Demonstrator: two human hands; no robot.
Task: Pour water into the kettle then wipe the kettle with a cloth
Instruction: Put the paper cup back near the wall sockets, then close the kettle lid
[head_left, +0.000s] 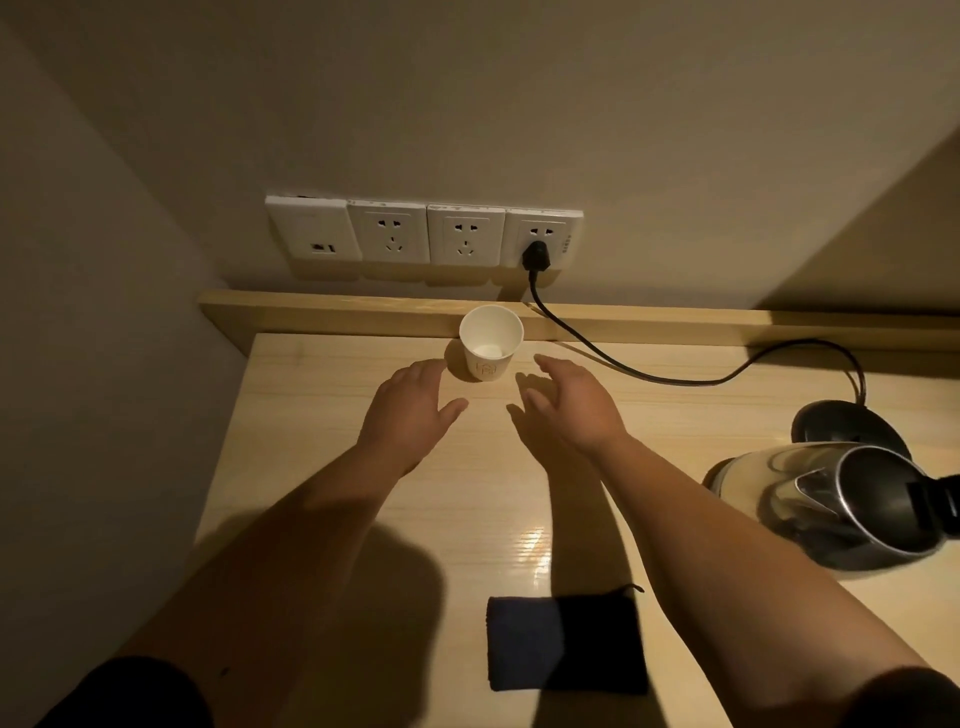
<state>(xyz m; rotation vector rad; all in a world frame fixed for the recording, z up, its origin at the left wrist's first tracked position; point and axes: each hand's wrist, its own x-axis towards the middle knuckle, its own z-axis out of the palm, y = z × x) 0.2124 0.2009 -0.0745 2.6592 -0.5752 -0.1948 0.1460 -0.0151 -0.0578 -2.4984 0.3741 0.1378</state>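
Both my hands' fingers spread, holding nothing, paper cup (490, 343) just ahead between them; I should grip it mid-wall, keep it level, then carry right to kettle (836, 499).

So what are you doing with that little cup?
A person is reaching both hands toward a white paper cup at the back of the wooden table. The left hand and right hand are open and neither holds anything. The kettle sits off its base on the right, lid open, and a dark cloth lies untouched nearby.
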